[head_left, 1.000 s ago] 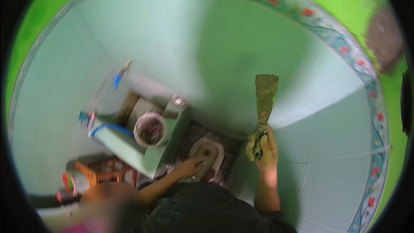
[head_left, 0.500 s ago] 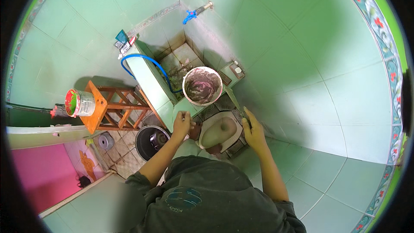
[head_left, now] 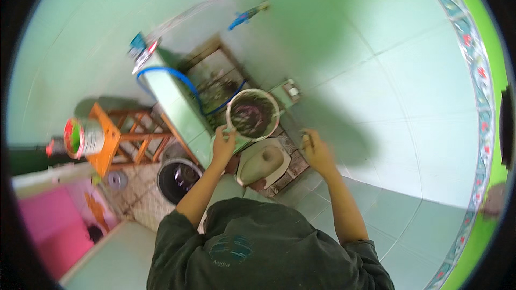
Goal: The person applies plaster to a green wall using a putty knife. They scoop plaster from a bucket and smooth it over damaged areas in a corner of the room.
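Observation:
A white bucket with greyish-pink paste smeared inside stands at the corner of the low tiled wall. My left hand is closed at the near left part of its rim, fingertips against the edge. To the right of the bucket, above the floor beside the squat toilet, my right hand is closed round a thin flat tool. Motion blurs this hand, and most of the tool is hard to make out now.
A blue hose loops over the tiled ledge into the basin. At left, a paint can sits on a wooden stool. A black tub is on the floor. A blue tap juts from the wall.
My left hand has moved forward to the bucket's rim. My right hand has risen slightly, and the tool's long pale blade no longer shows clearly. The whole view has shifted a little.

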`<action>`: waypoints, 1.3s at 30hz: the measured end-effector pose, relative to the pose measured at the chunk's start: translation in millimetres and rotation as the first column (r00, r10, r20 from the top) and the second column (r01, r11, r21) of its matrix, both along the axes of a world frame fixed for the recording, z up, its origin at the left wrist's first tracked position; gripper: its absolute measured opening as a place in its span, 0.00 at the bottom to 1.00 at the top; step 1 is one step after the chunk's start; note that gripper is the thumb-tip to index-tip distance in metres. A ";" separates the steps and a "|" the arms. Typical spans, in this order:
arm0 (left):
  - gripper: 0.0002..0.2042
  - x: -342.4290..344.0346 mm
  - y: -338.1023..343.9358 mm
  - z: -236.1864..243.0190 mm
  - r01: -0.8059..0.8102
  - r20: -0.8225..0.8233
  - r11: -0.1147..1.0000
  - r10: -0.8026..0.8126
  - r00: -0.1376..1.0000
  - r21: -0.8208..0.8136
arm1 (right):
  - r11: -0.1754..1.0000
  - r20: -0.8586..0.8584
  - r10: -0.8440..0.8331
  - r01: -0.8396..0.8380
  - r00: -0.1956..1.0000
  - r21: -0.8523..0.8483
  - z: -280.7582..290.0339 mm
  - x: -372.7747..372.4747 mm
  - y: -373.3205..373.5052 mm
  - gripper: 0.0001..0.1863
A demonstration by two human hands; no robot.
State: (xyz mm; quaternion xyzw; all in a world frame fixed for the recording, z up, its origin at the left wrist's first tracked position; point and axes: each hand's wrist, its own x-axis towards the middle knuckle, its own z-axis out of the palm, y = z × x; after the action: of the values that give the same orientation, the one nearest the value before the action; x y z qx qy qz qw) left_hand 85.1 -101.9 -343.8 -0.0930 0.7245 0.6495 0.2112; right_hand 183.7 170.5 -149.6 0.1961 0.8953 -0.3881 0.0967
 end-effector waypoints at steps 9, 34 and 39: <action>0.32 -22.6 -33.4 -65.2 -0.161 -0.096 0.976 0.148 0.984 -0.148 | 0.939 -0.255 -0.304 0.243 0.918 -0.246 -99.8 69.3 -4.7 0.20; 0.08 41.7 131.3 83.3 0.662 -0.363 0.746 -0.636 0.681 -0.064 | 0.606 -0.239 -0.790 0.658 0.565 -0.446 -111.8 214.5 -10.5 0.20; 0.11 64.5 135.7 75.7 0.809 -0.293 0.587 -0.775 0.560 -0.008 | 0.550 -0.270 -0.834 0.690 0.481 -0.470 -120.4 234.1 -19.6 0.22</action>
State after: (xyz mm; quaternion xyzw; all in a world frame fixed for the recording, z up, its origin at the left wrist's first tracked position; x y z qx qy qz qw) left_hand 149.7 33.7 -268.1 0.3442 0.6667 0.5357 0.3873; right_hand 417.7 150.9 -270.0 0.4615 0.6353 -0.5538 -0.2771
